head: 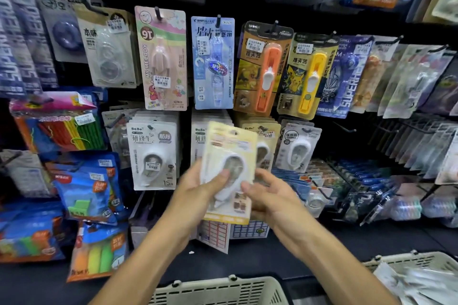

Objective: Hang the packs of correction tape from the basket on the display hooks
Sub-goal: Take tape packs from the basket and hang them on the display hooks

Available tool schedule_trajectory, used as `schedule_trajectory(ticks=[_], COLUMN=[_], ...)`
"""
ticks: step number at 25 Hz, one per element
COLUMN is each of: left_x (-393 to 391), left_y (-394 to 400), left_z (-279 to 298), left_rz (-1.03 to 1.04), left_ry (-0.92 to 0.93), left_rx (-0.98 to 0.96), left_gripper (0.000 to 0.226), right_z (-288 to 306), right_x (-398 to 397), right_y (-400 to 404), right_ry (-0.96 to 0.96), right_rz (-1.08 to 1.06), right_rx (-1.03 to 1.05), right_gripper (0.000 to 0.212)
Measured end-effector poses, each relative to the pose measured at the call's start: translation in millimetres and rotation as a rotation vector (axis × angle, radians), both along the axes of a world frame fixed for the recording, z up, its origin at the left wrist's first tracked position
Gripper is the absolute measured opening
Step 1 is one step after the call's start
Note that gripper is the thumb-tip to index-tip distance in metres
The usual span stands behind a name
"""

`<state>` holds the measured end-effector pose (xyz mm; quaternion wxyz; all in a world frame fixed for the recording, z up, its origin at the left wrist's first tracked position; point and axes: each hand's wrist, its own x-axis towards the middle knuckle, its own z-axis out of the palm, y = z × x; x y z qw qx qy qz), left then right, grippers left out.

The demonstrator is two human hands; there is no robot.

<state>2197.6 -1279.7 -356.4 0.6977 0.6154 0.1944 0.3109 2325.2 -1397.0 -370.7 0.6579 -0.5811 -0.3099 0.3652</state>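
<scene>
the yellow pack [229, 168] of correction tape is up in front of the display, held in both hands, just ahead of the row of white packs [153, 153] hanging on the lower hooks. left hand [198, 186] has its fingers behind the card and the thumb pressed on the plastic bubble, so it's clamped on the pack. right hand [266, 193] is at the lower right edge, fingers curled toward it, but it's blurry and i can't tell if it's really pinching or just steadying.

my take on doing this bit well: the hang hole is at the top of the card, so keep the grip low like this and leave the top free. match it to the hook with the same yellow-backed packs [262, 146], just right of where it's held now. tilt the top slightly toward the hook tip, thread the hole, then slide it back flat. don't squeeze the bubble hard. the basket [218, 290] sits right below for the next one, a second basket [418, 262] off to the right.
</scene>
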Motion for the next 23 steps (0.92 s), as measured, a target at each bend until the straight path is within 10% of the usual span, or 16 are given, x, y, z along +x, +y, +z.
schedule_trajectory(ticks=[9,13,17,23], left_x=[-11.0,-14.2,-20.0,-44.1], left_y=[25.4,24.9,15.7,15.0], left_z=[1.8,-1.9,-21.6,-163.6], left_rz=[0.216,0.222,0.228,-0.259], left_ry=[0.443,0.446,0.514,1.163], left_rx=[0.767,0.859,0.863,0.747], left_gripper=[0.052,0.056,0.049,0.040], right_z=[11.0,2.8,-21.2,-198.7], right_x=[34.1,39.7,42.1,-19.3], right_y=[-4.8,0.9,1.2,-16.1], right_ry=[-0.061,-0.044,0.254,0.163], right_rz=[-0.384,-0.530,-0.454,-0.327], right_rx=[0.000,-0.027,-0.039,-0.660], right_gripper=[0.024,0.021,0.077,0.027])
